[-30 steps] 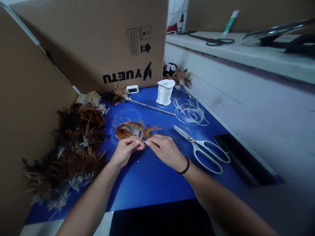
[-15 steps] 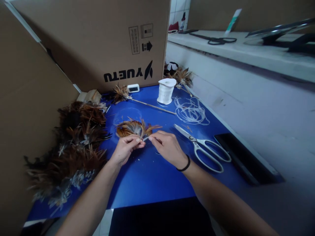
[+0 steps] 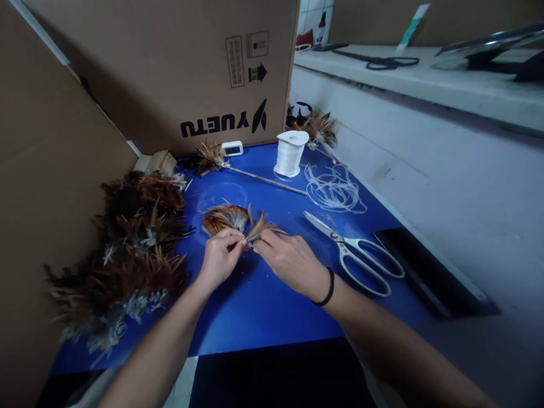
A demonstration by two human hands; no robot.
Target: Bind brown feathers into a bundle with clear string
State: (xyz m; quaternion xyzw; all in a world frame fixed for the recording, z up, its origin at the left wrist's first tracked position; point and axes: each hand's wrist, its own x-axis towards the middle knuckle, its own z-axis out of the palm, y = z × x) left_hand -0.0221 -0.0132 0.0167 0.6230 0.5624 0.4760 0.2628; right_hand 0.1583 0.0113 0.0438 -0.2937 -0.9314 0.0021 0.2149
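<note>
My left hand (image 3: 221,256) is closed in a pinch on the quill ends of a small tuft of brown feathers (image 3: 256,226), which fans out up and to the right. Close beside it, my right hand (image 3: 291,263) has its fingers bent together at the tuft's base; what they hold is mostly hidden, though a bit of whitish material shows between the hands. Just beyond my left fingers lies a rounded bundle of brown and grey feathers (image 3: 225,219). To the right of my right hand, large white-handled scissors (image 3: 355,252) rest with their blades partly apart.
Heaped feather bunches (image 3: 140,249) cover the left of the blue table (image 3: 263,311). Farther back are a feathered stick (image 3: 267,180), a white spool (image 3: 290,154), tangled clear strips (image 3: 335,190) and a small digital display (image 3: 232,148). A dark flat device (image 3: 425,272) lies right; cardboard (image 3: 148,73) stands behind.
The small feather tuft has turned more upright between my fingers. My right hand has moved slightly closer around its base, and the white strip that stretched between my hands is now mostly hidden.
</note>
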